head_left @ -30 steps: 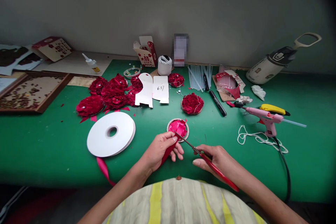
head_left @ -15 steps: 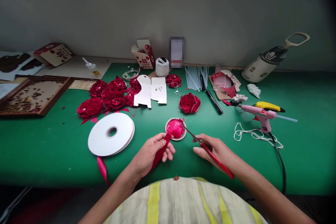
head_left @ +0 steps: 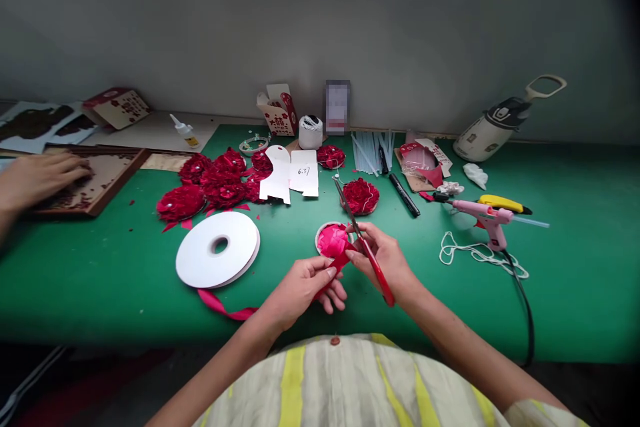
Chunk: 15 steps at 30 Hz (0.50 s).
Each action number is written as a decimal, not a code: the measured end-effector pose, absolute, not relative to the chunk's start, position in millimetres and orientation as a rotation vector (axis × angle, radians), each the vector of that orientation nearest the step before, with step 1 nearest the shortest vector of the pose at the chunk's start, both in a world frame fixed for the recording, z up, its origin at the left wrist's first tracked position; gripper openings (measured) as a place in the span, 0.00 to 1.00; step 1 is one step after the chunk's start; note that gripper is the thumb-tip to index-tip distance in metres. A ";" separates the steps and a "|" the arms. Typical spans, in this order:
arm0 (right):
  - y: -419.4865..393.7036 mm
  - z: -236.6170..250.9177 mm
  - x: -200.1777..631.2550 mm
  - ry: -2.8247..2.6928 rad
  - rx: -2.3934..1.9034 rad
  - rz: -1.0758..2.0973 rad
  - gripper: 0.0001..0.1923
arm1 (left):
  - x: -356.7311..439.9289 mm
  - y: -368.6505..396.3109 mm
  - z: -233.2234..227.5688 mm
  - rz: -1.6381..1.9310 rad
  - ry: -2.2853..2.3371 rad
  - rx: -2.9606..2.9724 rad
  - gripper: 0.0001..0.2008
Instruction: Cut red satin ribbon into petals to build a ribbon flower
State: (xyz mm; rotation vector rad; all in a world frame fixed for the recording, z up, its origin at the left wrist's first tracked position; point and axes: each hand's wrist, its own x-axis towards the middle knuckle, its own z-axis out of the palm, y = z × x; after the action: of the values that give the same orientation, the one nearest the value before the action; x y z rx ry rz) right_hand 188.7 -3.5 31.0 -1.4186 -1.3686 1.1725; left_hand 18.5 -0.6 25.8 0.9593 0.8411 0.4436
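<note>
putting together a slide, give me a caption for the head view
Left hand holding red ribbon, right hand holding red-handled scissors, over a green table.

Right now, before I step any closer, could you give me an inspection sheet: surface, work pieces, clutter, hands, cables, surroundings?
Surface: smooth green tabletop; small red scraps near the flowers.
Work pieces: dark red ribbon strip; red-handled metal scissors; bright pink ribbon piece inside a pale round ring.
Clutter: crinkled dark red flowers, white round spool, black marker pen, pink glue gun.
Hands: left hand pinches the strip; right hand holds the scissors and appears to touch the strip.
Cables: black cord runs from the glue gun towards the table's near edge.
Surroundings: plain grey wall; another person's hand over a brown wooden tray.
</note>
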 end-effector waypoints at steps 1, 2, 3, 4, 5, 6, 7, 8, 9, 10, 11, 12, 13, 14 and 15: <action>-3.0 31.1 189.4 -1.372 -1.428 1.175 0.17 | 18.3 -0.7 24.7 0.464 0.850 0.948 0.14; -3.6 31.4 190.9 -1.371 -1.436 1.181 0.17 | 18.4 -0.5 24.0 0.487 0.849 0.936 0.14; -5.6 32.0 193.5 -1.371 -1.450 1.181 0.17 | 18.6 -0.1 23.8 0.508 0.842 0.927 0.14; -8.9 33.1 197.4 -1.381 -1.476 1.184 0.17 | 18.7 0.5 24.1 0.531 0.834 0.918 0.14; -13.6 34.9 202.5 -1.403 -1.511 1.195 0.18 | 18.6 1.4 24.5 0.553 0.829 0.910 0.14; -19.5 37.4 208.7 -1.439 -1.547 1.210 0.18 | 18.4 2.4 25.0 0.573 0.826 0.901 0.14; -26.0 40.4 215.4 -1.497 -1.588 1.248 0.18 | 18.0 3.7 25.4 0.588 0.824 0.892 0.14; -32.8 43.9 222.1 -1.562 -1.617 1.292 0.18 | 17.7 4.9 25.6 0.600 0.823 0.884 0.14; -39.2 47.5 227.9 -1.636 -1.630 1.326 0.17 | 17.4 6.1 25.5 0.608 0.822 0.877 0.14; -44.8 51.0 232.4 -1.709 -1.640 1.360 0.17 | 17.4 7.2 25.1 0.613 0.821 0.872 0.14; -49.2 54.2 235.2 -1.774 -1.645 1.384 0.17 | 17.7 8.0 24.5 0.614 0.821 0.868 0.14; -52.2 56.7 236.3 -1.830 -1.650 1.401 0.16 | 18.2 8.7 23.8 0.611 0.822 0.865 0.14; -53.5 58.6 235.7 -1.874 -1.653 1.413 0.16 | 18.9 9.1 23.1 0.605 0.822 0.862 0.15; -53.5 59.6 233.9 -1.907 -1.653 1.417 0.17 | 19.7 9.3 22.6 0.596 0.821 0.861 0.15; -52.3 60.0 231.6 -1.931 -1.649 1.415 0.17 | 20.5 9.4 22.1 0.583 0.817 0.859 0.15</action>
State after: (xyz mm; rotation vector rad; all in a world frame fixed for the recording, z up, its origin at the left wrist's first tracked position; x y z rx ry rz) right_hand 231.6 -52.3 60.0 -1.6493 -1.9315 1.4146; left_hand 20.5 9.4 22.1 0.8588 0.8171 0.5828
